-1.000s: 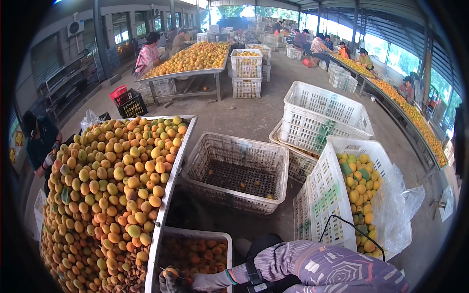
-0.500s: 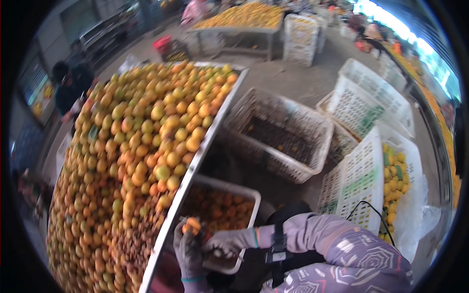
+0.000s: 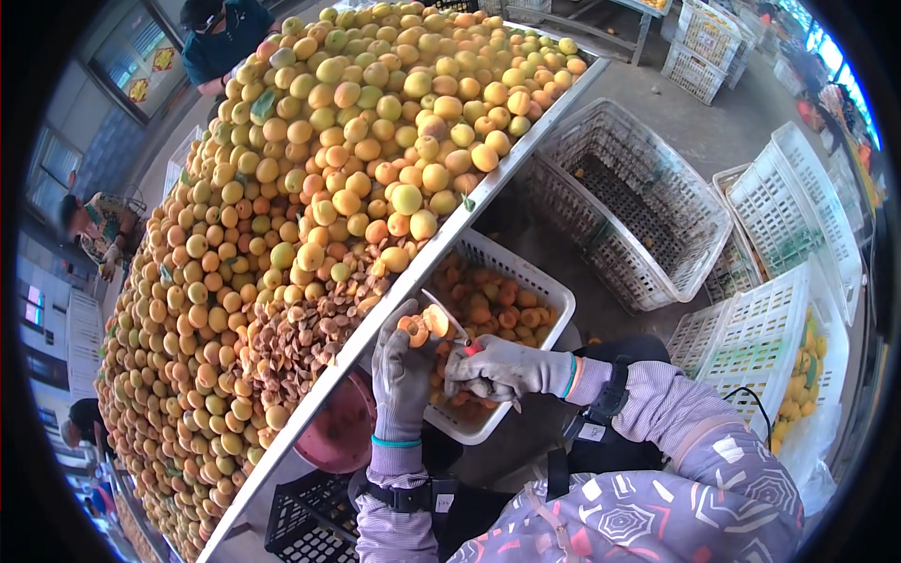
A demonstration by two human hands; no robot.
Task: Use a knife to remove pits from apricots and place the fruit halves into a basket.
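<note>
My left hand point(image 3: 402, 371), in a grey glove, is closed around a cut apricot point(image 3: 413, 329) that lies opened in orange halves at the fingertips. Gripped in my gloved right hand point(image 3: 502, 366) is a knife point(image 3: 473, 348) with a red handle; its thin blade points up and left, just beside the fruit. Both hands are over a white plastic basket point(image 3: 566, 302) holding apricot halves. At left, a metal-edged table point(image 3: 469, 218) bears a big heap of whole apricots point(image 3: 310, 169). Brown apricot pits point(image 3: 305, 338) are piled near its edge.
Under the table edge are a red basin point(image 3: 336, 436) and a black crate point(image 3: 314, 516). A large white crate point(image 3: 694, 267) stands beyond the basket, with more crates point(image 3: 798, 202) and yellow fruit point(image 3: 802, 385) at right. Across the table a person point(image 3: 221, 42) leans in.
The view has swung, so the table and basket appear higher and further right. The knife blade now shows beside the fruit, and the apricot appears opened into halves.
</note>
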